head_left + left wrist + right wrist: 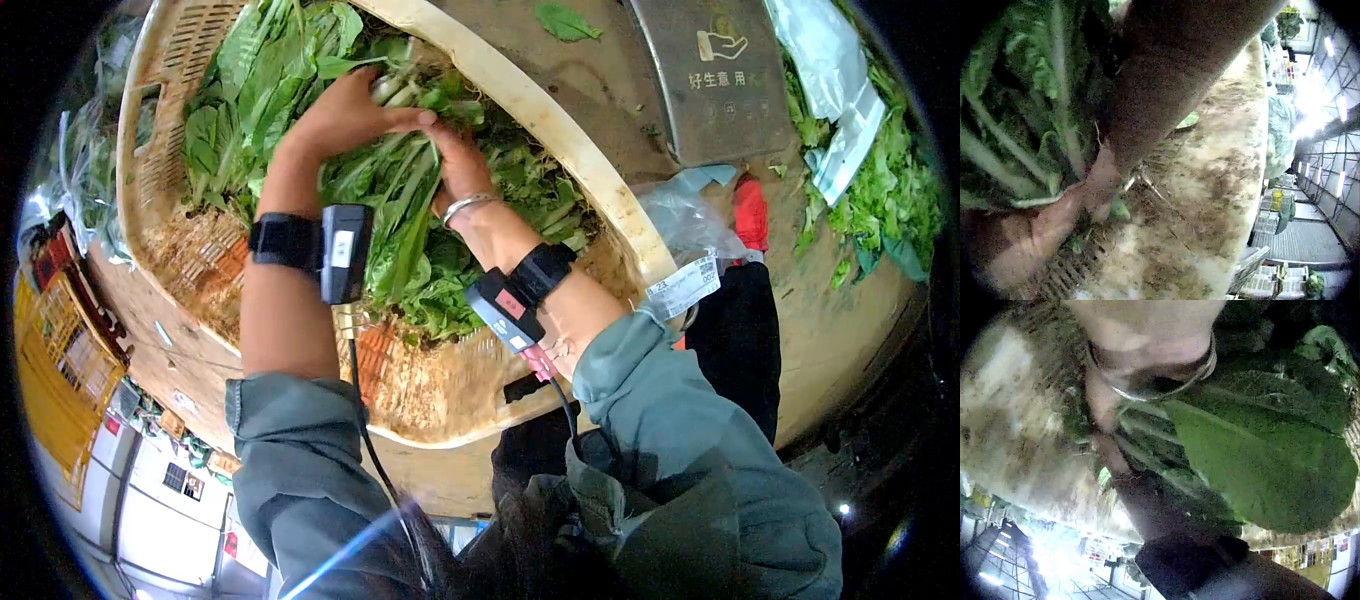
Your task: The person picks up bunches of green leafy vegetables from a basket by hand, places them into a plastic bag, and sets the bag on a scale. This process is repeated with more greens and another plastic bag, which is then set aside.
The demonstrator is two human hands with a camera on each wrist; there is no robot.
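In the head view, the left hand (345, 115) curls round the pale root end of a bunch of leafy greens (400, 200), its thumb stretched across towards the other hand. The right hand (460, 165), with a silver bangle at its wrist, holds the same bunch from the right side; its fingers are partly hidden by leaves. The thumb and fingertips of the two hands meet near the stems. Leaves hang down between the forearms. Close up, the greens show in the left wrist view (1022, 125) and the right wrist view (1260, 444).
A large cream basket (600, 190) with a dirty, slotted bottom surrounds the greens. Outside it, to the right, lie a dark box (715, 90) with printed writing, clear plastic bags (690, 215), a red object (750, 212) and more greens (890, 160). A yellow crate (50, 370) stands at far left.
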